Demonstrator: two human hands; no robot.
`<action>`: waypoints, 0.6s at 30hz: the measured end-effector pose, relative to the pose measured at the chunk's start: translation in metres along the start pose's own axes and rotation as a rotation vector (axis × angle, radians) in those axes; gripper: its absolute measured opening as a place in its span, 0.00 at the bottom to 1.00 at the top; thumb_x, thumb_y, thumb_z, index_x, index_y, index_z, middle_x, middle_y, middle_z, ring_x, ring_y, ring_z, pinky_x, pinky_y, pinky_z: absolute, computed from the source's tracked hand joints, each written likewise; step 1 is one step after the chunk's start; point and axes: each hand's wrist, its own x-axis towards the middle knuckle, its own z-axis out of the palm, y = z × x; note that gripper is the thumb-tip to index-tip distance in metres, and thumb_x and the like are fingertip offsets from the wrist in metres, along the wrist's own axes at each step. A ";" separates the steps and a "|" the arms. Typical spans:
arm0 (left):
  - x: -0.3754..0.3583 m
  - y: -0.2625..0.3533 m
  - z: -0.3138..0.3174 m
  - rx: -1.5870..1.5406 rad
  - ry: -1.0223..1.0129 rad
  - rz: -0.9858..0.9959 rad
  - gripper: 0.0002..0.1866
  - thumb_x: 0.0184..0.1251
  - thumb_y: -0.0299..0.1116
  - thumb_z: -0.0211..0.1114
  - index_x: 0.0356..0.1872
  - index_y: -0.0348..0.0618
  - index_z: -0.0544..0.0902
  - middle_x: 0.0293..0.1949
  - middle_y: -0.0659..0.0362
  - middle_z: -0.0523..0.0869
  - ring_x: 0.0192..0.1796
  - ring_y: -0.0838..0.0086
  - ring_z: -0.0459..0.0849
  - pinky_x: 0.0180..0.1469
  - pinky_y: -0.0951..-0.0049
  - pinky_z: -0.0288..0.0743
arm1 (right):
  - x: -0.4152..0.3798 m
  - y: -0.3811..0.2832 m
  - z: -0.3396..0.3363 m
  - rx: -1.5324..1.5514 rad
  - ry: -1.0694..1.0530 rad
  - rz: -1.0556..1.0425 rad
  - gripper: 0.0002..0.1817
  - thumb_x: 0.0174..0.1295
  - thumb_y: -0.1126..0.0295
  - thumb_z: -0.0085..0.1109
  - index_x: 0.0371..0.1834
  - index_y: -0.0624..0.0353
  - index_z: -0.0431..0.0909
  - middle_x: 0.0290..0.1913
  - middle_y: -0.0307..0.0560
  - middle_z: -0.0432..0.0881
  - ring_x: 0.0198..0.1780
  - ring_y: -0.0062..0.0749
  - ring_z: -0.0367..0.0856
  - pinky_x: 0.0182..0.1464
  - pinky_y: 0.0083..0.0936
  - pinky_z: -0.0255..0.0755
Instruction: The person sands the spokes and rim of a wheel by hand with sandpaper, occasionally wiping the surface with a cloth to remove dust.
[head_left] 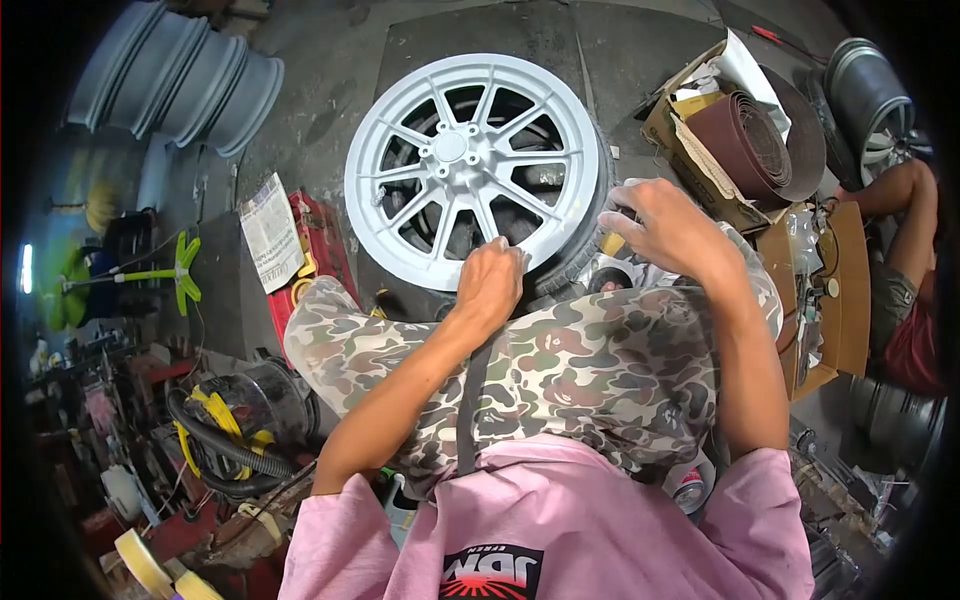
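A pale grey multi-spoke wheel rim (463, 172) lies face up on the floor in front of my knees, its centre cap area ringed by bolt holes. My left hand (490, 280) is closed at its near edge, knuckles up, and whatever the curled fingers grip is hidden beneath them. Off the right side of the wheel, my right hand (655, 225) hovers with bent fingers and a gap between thumb and forefinger. Just below that thumb shows a small yellow piece (612, 244).
A cardboard box (690, 150) holds a brown abrasive roll (738, 148). Beside it stands an open carton (850, 290). Left are a red case (325, 245) with newspaper (270, 235), a green fan (183, 273) and stacked wheels (170, 80). Another person's leg (905, 215) shows at right.
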 end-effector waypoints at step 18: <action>0.108 -0.008 -0.145 -0.684 0.050 0.069 0.27 0.77 0.47 0.51 0.29 0.33 0.86 0.24 0.40 0.84 0.32 0.43 0.85 0.40 0.52 0.77 | 0.065 -0.046 0.020 1.107 0.063 0.201 0.16 0.74 0.60 0.55 0.52 0.64 0.72 0.43 0.46 0.82 0.39 0.26 0.83 0.42 0.23 0.77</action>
